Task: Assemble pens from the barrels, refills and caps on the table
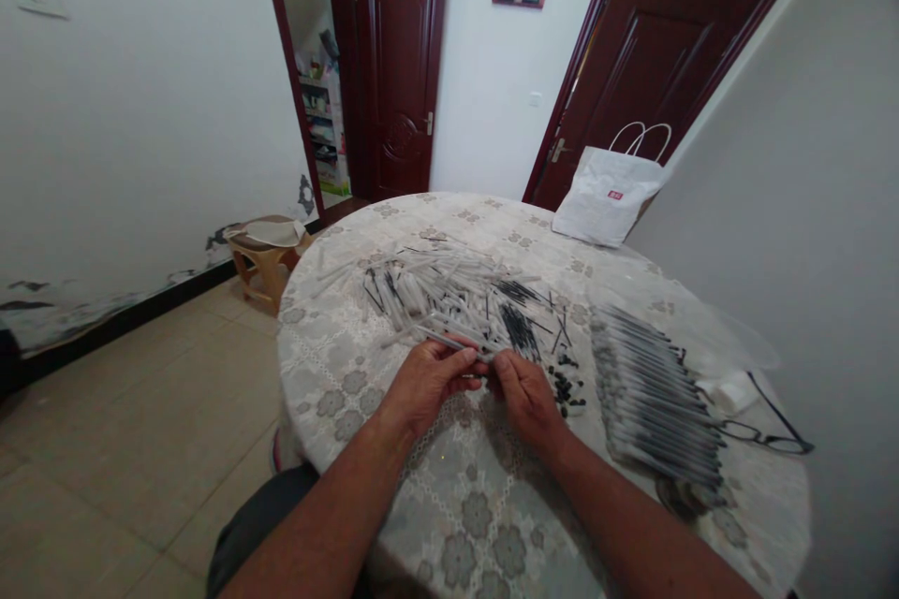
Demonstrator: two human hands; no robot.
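Observation:
Both hands meet at the near edge of a pile of parts on the table. A slim whitish pen (449,340) lies across the fingers of my left hand (439,374), which are closed on it. My right hand (521,384) pinches the pen's right end, where the fingertips hide the detail. Just beyond the hands lie many loose translucent pen barrels (428,276). Thin black refills (518,329) sit in bunches to the right of them. Small black caps or plugs (564,386) are scattered beside my right hand.
Rows of pens (653,393) are stacked at the right, next to eyeglasses (762,435) and a clear plastic bag (723,332). A white paper bag (608,192) stands at the table's far right edge. A stool (263,253) is on the floor to the left.

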